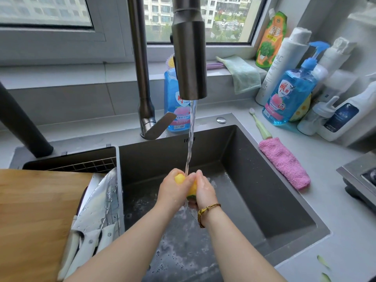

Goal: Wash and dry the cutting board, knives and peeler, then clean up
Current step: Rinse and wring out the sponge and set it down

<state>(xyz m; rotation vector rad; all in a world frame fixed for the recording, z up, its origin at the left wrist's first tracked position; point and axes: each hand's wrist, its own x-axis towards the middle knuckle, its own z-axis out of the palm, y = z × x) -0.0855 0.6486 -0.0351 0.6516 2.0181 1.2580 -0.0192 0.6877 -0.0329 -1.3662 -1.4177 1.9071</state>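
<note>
While water runs from the faucet (189, 58), left hand (173, 190) and right hand (204, 189) both grip a yellow sponge (180, 178) over the sink (264, 180).

2 hands (175, 192) (204, 190), 1 sponge (180, 177), 1 cutting brd (36, 210), 3 knives (70, 249) (88, 246) (106, 234)

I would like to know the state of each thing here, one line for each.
faucet: running, water falls on the sponge.
sponge: gripped by left hand and right hand.
knives: wet, lying beside the cutting board.
pink cloth: folded on the counter.
</note>
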